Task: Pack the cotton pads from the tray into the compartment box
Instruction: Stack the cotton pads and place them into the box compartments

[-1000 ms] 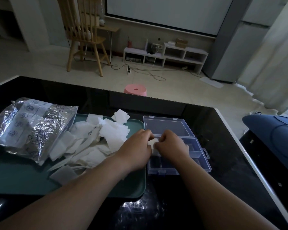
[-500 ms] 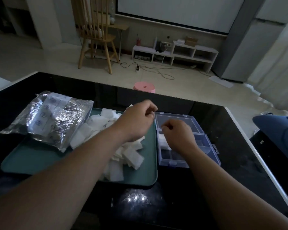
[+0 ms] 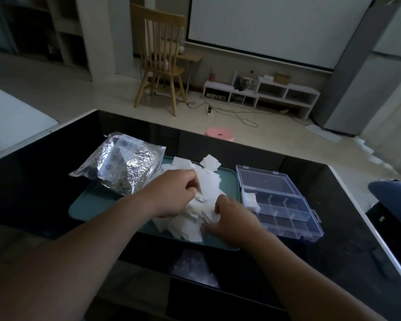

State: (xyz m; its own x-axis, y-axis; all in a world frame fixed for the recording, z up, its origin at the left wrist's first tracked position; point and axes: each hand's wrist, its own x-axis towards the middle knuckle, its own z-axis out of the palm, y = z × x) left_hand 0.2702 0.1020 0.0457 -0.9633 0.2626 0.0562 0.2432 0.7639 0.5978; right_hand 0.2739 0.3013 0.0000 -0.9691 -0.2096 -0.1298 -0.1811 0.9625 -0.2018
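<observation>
Black table [image 3: 347, 228]: fills the lower half of the frame and carries every item below.

Left forearm [image 3: 90, 251] and right forearm [image 3: 299, 274]: they enter from the bottom corners and converge toward frame centre.

Teal tray [image 3: 90, 202]: centre-left on the table, long side toward the viewer.

Foil bag [image 3: 120, 167]: crumpled, lying across the tray's upper-left corner and overhanging its edge.

Compartment box [image 3: 294, 237]: clear plastic, just beside the tray's right edge, its lid folded open toward the top of the frame.

Cotton pads [image 3: 208, 181]: a loose white heap on the right half of the tray, at frame centre.

Left hand [image 3: 174, 193]: palm down over the heap's upper part, fingers curled, pinching several pads at their tips.

Right hand [image 3: 234, 218]: palm down on the heap's lower right, thumb and fingers reaching left onto the pads. It appears to be gathering them, but the grip cannot be told from this angle.

Packed pads [image 3: 249, 199]: a small white stack in the box's upper-left compartment.
</observation>
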